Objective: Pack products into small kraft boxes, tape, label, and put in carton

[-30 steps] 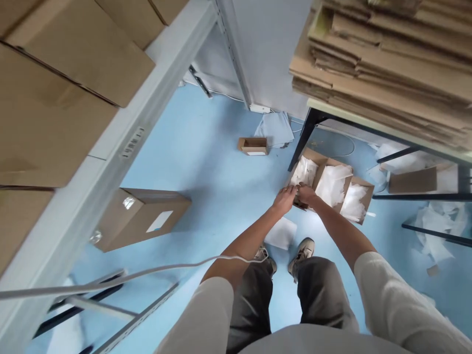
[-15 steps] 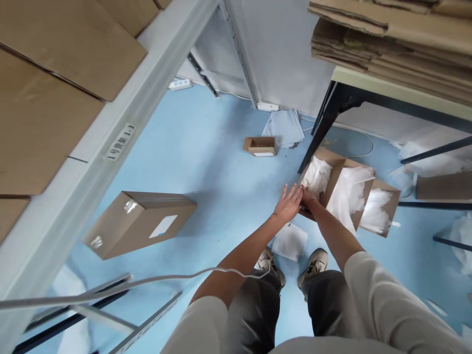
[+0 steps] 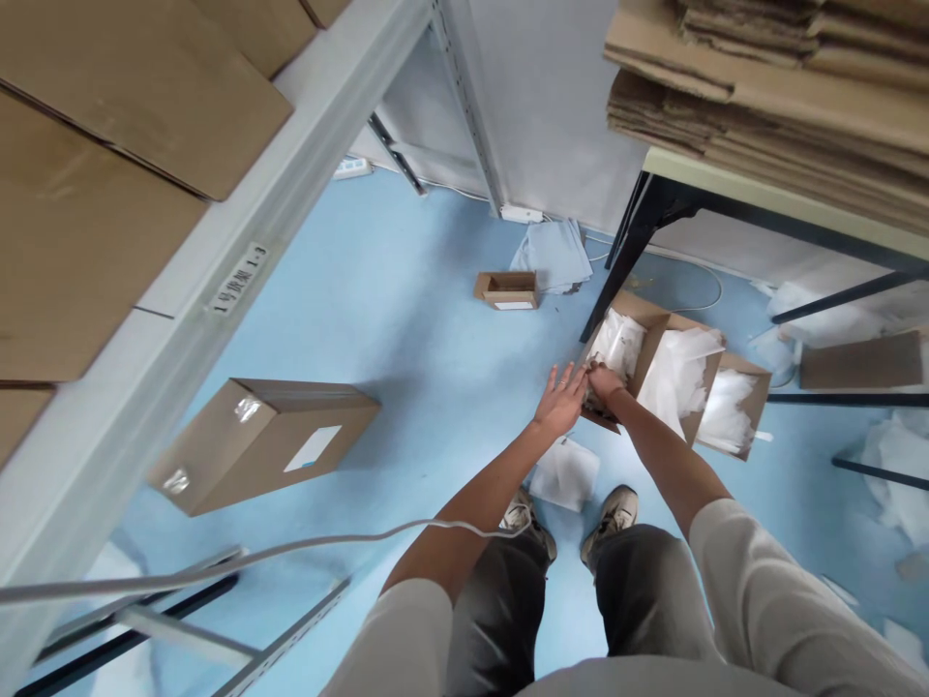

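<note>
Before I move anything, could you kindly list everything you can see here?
Shelf rack: one, pale grey, left
Shelf cartons: several, brown, upper left
Closed box: one, brown, floor left
Small open carton: one, brown, floor near wall
Folded sheets: pile, pale blue, behind that carton
Power strips: two, white, along wall
Table: one, pale top, dark legs, right
Flattened cardboard: stack, brown, on table
Open boxes: three, brown, white material inside, by table leg
Sheet: one, white, before shoes
Cable: one, greyish, lower left
Shoes: two, beige, below centre
Left hand: one, beside nearest open box
Right hand: one, at that box
</note>
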Demonstrator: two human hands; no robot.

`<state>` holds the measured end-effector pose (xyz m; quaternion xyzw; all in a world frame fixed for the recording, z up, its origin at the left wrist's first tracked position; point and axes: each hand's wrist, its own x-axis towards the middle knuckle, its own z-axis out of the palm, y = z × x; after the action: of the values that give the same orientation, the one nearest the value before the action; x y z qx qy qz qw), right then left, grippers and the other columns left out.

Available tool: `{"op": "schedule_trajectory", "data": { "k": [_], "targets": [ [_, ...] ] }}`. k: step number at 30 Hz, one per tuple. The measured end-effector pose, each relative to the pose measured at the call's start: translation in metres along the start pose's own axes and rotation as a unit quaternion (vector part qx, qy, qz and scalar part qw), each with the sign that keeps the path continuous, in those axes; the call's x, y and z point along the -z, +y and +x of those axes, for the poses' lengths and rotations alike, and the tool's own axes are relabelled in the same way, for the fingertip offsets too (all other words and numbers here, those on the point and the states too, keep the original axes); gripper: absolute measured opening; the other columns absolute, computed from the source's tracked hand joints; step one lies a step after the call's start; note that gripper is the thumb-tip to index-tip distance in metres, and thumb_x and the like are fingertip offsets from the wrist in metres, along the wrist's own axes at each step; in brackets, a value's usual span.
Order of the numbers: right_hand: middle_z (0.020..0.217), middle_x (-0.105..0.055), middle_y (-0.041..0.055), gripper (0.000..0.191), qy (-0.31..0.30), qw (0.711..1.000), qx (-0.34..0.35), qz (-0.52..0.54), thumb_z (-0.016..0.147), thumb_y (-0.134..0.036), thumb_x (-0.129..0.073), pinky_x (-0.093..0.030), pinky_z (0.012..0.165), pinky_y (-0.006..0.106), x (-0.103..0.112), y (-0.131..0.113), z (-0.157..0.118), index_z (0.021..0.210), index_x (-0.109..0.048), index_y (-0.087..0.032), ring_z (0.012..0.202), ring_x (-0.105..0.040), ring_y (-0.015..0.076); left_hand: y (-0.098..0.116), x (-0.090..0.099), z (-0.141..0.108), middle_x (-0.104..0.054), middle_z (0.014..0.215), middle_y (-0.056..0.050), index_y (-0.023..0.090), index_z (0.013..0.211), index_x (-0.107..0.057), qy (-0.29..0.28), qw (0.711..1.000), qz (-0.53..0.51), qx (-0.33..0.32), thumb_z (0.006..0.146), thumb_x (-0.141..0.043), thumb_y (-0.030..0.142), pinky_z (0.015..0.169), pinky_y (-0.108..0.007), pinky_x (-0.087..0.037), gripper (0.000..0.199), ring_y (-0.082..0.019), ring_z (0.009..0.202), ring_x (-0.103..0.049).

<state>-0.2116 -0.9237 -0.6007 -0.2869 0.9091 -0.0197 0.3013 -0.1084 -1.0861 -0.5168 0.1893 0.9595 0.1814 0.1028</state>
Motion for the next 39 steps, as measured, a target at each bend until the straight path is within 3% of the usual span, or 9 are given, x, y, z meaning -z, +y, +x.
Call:
{"op": "schedule_trajectory", "data": {
  "k": [8,14,20,28,33,39],
  "targets": [
    [0.141,-0.065,0.0221,0.036,0.023,0.999,0.009,-0.041,0.102,-0.008,-0.050,-0.057,0.105,0.033,0.061,-0.004,-0.067,0.130,-0.073,-0.012,0.133,-0.062,0.0286,0.026,0.026,-0.003,-0.037,0.176,-0.018,0.013,0.166,-0.044,0.002,0.998,-0.010,0.062,0.102,-0.047,0.021,0.135,-0.061,-0.021,0.065,-0.036,0.166,-0.030],
    [0.142,-0.067,0.0170,0.043,0.108,0.992,-0.034,0.054,0.095,0.000,-0.050,-0.053,0.111,0.031,0.084,0.008,-0.090,0.128,-0.074,-0.014,0.126,-0.067,0.0238,0.039,0.046,-0.007,-0.035,0.177,-0.019,0.016,0.167,-0.042,0.001,0.997,-0.017,0.075,0.102,-0.049,0.024,0.134,-0.060,-0.025,0.066,-0.036,0.164,-0.033],
    [0.134,-0.073,0.0144,0.056,0.229,0.958,-0.074,0.157,0.084,0.004,-0.045,-0.052,0.116,0.033,0.110,0.015,-0.108,0.129,-0.075,-0.013,0.126,-0.068,0.0229,0.055,0.072,-0.007,-0.035,0.177,-0.019,0.018,0.169,-0.037,-0.007,0.996,-0.034,0.076,0.102,-0.050,0.025,0.133,-0.062,-0.025,0.068,-0.037,0.164,-0.033],
    [0.136,-0.071,0.0159,0.065,0.246,0.951,-0.037,0.182,0.080,0.004,-0.045,-0.053,0.118,0.040,0.166,0.002,-0.164,0.134,-0.075,-0.015,0.130,-0.067,0.0269,0.080,0.111,0.012,-0.033,0.175,-0.026,0.016,0.172,-0.023,0.022,0.981,-0.162,0.108,0.097,-0.068,0.029,0.127,-0.056,-0.039,0.089,-0.039,0.161,-0.038],
    [0.140,-0.068,0.0173,0.064,0.256,0.948,-0.014,0.190,0.079,0.006,-0.047,-0.052,0.119,0.041,0.205,-0.019,-0.218,0.133,-0.075,-0.015,0.132,-0.066,0.0269,0.110,0.153,0.020,-0.029,0.176,-0.023,0.025,0.176,-0.012,0.009,0.962,-0.252,0.100,0.088,-0.078,0.024,0.120,-0.052,-0.049,0.109,-0.038,0.157,-0.046],
    [0.133,-0.069,0.0140,0.059,0.337,0.915,-0.008,0.223,0.082,0.002,-0.045,-0.057,0.113,0.040,0.255,-0.041,-0.289,0.126,-0.077,-0.019,0.125,-0.068,0.0243,0.159,0.223,0.018,-0.029,0.175,-0.023,0.023,0.176,-0.013,0.008,0.967,-0.254,0.025,0.085,-0.074,0.012,0.119,-0.048,-0.052,0.110,-0.036,0.161,-0.039]
  ]
}}
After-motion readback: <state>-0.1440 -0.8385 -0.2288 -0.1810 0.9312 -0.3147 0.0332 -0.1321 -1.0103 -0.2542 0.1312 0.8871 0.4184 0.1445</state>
